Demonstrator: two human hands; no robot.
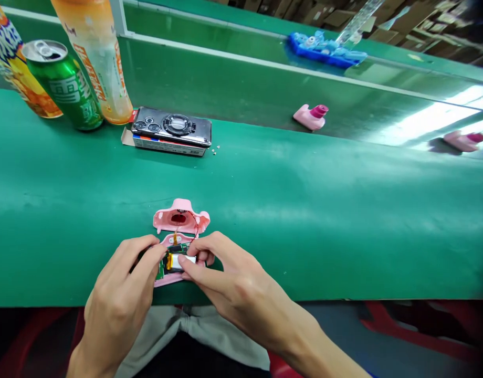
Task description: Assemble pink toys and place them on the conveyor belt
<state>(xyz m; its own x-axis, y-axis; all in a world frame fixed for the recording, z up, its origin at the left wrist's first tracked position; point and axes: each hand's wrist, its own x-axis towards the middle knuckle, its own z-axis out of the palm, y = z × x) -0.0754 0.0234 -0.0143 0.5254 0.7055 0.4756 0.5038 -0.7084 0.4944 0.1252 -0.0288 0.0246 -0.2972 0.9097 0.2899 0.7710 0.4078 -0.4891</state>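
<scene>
Near the table's front edge lies an opened pink plastic casing in two halves. The rear half (168,218) shows its hollow inside with a dark oval opening. Thin wires and an orange ribbon run between the halves. Green circuit board (160,271) shows inside the front half (170,282). A small silver battery (175,262) with a yellow end lies over the board. My right hand (237,278) has its thumb pressed on the battery, fingers curled at the casing's right side. With bent fingers, my left hand (121,294) grips the front half's left side; its fingertips are partly hidden.
A phone (178,127) rests on a flat box (166,146) behind the casing. Far left stand a green can (64,86) and two bottles. Pink parts (310,116) with magenta nozzles and a blue tray (324,52) of blue pieces lie on the glossy green surface beyond.
</scene>
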